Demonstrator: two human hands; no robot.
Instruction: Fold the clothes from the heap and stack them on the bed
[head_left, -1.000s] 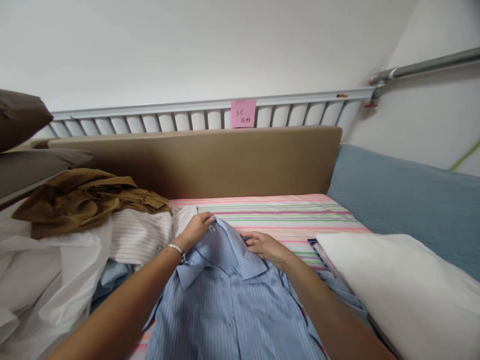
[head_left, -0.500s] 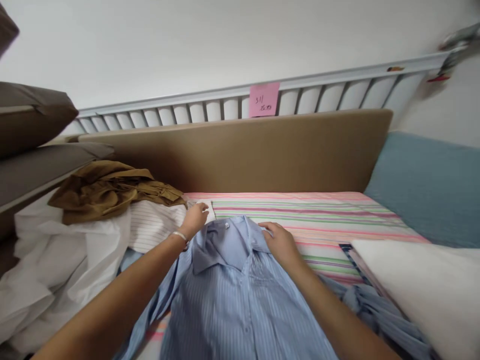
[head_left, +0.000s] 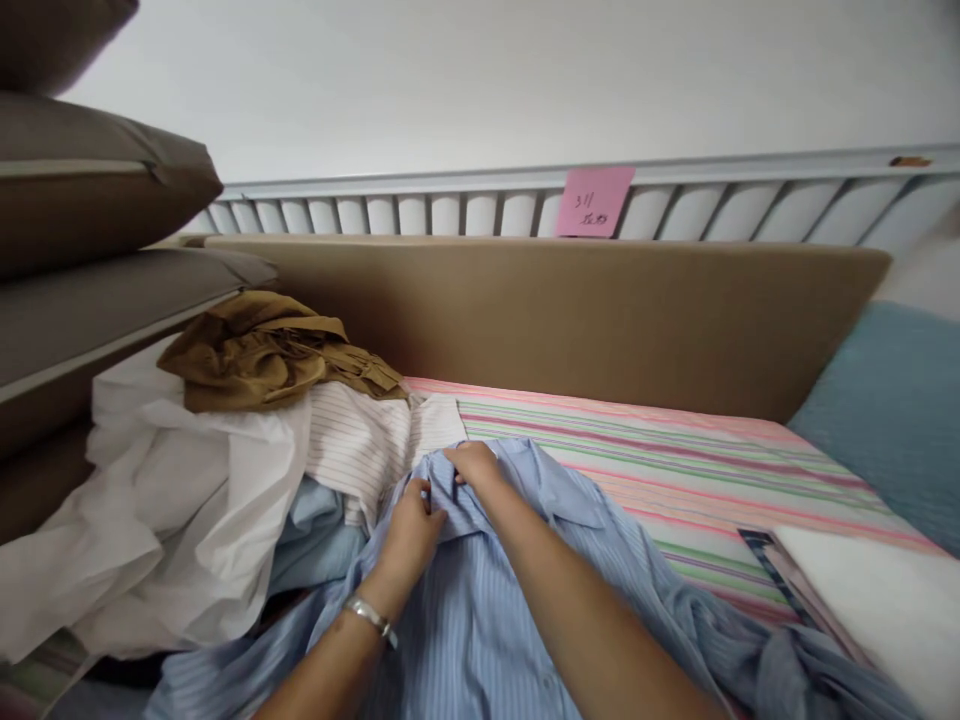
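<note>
A light blue striped shirt lies spread on the striped bedsheet in front of me. My left hand, with a silver bracelet on the wrist, pinches the left part of the collar. My right hand is closed on the collar's top edge just beside it. Both hands sit close together at the neck of the shirt. One shirt sleeve trails off to the lower right.
A pile of clothes lies at the left: a brown garment, a white one and a white pink-striped shirt. Grey cushions are stacked at far left. A tan headboard with a pink note runs behind; a white pillow at right.
My hands have come together at the left of the collar, which was spread between them before. The shirt has bunched and shifted left. The view has turned left.
</note>
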